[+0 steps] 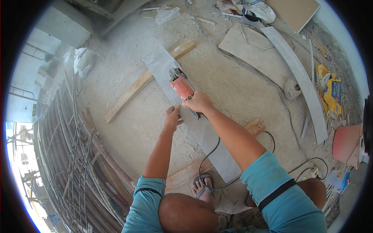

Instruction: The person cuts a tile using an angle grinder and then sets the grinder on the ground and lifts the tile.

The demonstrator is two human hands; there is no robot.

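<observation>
My right hand (198, 103) is closed round the rear of a red power cutting tool (180, 86), which sits on a long grey board (196, 134), its black cord trailing toward me. Fine dust hazes the far end of the board. My left hand (171, 115) grips the board's left edge just below the tool, fingers curled. The board lies slanting across wooden beams (130, 95), one near its far end and others nearer me. A sandalled foot (204, 188) of mine is beside its near end.
Pipes and rods (74, 151) pile along the left. At right lie another grey strip (307, 93), a broken slab (248, 54), cables, yellow bags (332, 95), a red bucket (344, 143) and a blue container (336, 178). White plastic bags (83, 64) lie at the back left.
</observation>
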